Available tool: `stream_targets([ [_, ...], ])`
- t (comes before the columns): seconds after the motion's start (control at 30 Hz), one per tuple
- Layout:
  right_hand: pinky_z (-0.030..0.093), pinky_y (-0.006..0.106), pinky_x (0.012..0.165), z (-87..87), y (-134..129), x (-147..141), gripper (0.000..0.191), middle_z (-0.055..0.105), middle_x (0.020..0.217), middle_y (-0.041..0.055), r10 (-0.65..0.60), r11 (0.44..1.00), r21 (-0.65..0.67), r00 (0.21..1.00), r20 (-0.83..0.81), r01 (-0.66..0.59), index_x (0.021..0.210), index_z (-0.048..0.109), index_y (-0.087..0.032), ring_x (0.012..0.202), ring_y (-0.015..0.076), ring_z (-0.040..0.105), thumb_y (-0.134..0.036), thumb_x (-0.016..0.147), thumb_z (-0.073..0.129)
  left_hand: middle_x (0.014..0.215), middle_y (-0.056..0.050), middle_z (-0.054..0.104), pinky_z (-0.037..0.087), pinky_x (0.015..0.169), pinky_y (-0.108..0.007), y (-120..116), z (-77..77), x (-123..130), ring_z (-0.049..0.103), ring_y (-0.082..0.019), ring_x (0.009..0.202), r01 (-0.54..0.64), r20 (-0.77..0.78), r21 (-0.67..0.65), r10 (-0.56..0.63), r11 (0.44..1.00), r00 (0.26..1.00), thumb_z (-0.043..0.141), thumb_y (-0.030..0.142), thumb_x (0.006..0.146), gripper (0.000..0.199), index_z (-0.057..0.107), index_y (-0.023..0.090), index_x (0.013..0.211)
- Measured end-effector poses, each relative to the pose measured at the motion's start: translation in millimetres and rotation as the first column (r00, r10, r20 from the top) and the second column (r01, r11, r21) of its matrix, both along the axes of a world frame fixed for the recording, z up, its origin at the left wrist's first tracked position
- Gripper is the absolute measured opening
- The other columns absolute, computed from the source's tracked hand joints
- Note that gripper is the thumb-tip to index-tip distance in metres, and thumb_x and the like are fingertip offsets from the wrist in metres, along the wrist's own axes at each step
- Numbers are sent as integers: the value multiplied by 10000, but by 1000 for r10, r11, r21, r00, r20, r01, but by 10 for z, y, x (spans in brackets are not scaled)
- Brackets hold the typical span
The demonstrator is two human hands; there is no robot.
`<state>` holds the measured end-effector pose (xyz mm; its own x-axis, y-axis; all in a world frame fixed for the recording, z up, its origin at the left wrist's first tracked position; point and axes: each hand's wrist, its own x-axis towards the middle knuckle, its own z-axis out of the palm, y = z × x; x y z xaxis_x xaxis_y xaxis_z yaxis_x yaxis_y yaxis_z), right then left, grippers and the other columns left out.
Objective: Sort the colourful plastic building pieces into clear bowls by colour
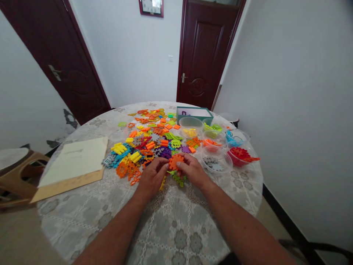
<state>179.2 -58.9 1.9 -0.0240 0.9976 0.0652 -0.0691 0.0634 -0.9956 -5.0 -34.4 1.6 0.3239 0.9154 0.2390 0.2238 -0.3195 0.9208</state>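
Note:
Between my two hands, near the middle of the table, is an orange toothed plastic piece (175, 162). My right hand (192, 170) pinches it between thumb and fingers. At the piece's left edge, my left hand (154, 174) has its thumb and fingers pressed together around it. A pile of colourful plastic pieces, with purple ones (164, 152) and lime green ones (175, 142) among them, lies just beyond my hands. Some green pieces (178, 179) lie partly below the held piece.
Clear bowls at the right hold sorted pieces: yellow (189, 132), grey (213, 164), red (239, 156) and blue (234, 138). A green-rimmed box (195, 118) stands behind them. Paper sheets (77, 160) lie on the left side of the round table (162, 224).

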Motion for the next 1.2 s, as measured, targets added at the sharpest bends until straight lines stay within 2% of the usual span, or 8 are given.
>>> stream_targets([
  [0.17,519,307,608,316,-58,305,345,712,830,14,-161,979,172,921,354,105,1192,681,-231,636,178,627,-351,874,621,904,-48,746,542,789,-321,11,-28,-70,702,-200,829,-56,-248,392,164,918,955,524,348,1014,217,688,209,981],
  [0.37,508,398,942,793,142,1149,426,743,1195,141,-610,785,520,278,742,336,1314,668,-170,1013,283,693,-289,914,578,927,-66,728,536,825,-347,137,-156,-151,689,-220,862,-27,-329,578,263,816,907,507,301,1021,189,663,195,1005],
  [0.57,501,374,891,736,495,1577,386,743,1167,207,-292,832,309,-110,950,461,1292,681,-130,1047,311,701,-250,946,557,1028,-97,760,558,873,-372,197,-250,-161,718,-242,930,-19,-333,623,287,782,898,525,254,1007,187,663,188,1115],
  [0.7,506,363,884,635,565,1652,402,746,1184,197,-198,854,224,-105,975,469,1314,682,-134,1079,302,705,-209,939,559,1001,-98,766,566,864,-370,206,-282,-150,726,-242,925,11,-353,644,284,765,892,529,237,1004,177,674,185,1089],
  [0.83,510,382,918,671,425,1573,390,741,1217,178,-366,835,347,-40,930,426,1286,701,-130,1085,302,698,-193,933,546,992,-108,767,570,854,-374,211,-285,-146,730,-247,925,15,-348,653,282,757,894,533,227,1000,175,685,174,1070],
  [0.97,525,377,879,698,29,1122,304,760,1116,126,-502,855,445,211,838,266,1196,723,-177,938,253,711,-253,959,550,976,-104,765,570,849,-376,197,-262,-145,726,-245,918,45,-371,655,269,754,889,536,216,993,166,685,174,1053],
  [1.07,526,341,808,573,-296,654,246,752,1083,85,-270,955,296,368,890,-14,1167,711,-218,873,215,700,-273,971,573,980,-93,767,567,847,-357,179,-256,-144,726,-229,914,58,-382,664,272,745,883,537,213,998,157,679,180,1058],
  [1.2,516,341,837,281,-486,220,272,693,1193,110,-86,979,115,175,981,-168,1197,677,-202,1032,251,681,-231,932,626,984,-99,770,568,837,-359,158,-266,-140,726,-231,917,84,-388,666,249,741,887,541,207,995,161,684,175,1062],
])
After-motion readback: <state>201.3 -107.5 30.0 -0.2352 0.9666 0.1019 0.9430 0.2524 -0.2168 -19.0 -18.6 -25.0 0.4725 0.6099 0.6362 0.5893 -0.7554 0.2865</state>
